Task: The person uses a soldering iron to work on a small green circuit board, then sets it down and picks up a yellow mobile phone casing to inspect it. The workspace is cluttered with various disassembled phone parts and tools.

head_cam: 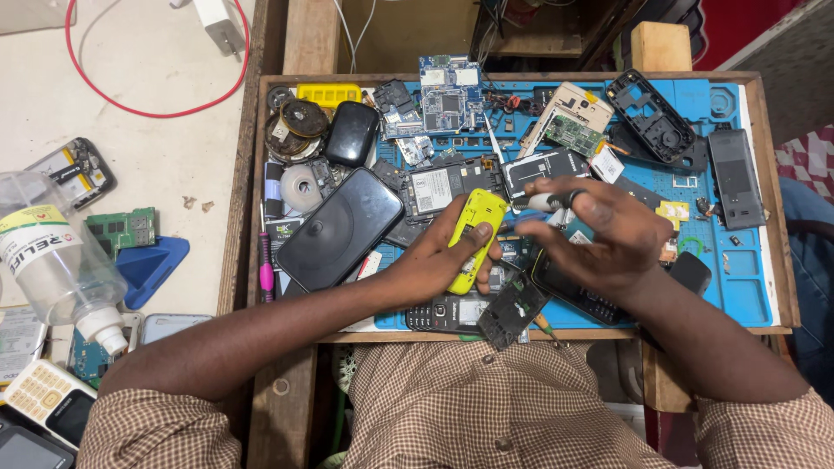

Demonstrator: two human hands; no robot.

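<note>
Above the blue mat (738,287): two hands working on a yellow phone (473,239)

The left hand (434,260) grips the yellow phone, thumb pressed on its face, over the mat's front edge. The right hand (599,234) pinches a small grey-handled tool (552,201) just right of the phone. A large black phone (339,230) lies at the mat's left, circuit boards (447,100) at its rear

Left hand (434,260) grips yellow phone (473,239)

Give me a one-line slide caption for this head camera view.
Left hand holds a yellow phone shell, right hand grips a tool above a cluttered blue mat.
</note>
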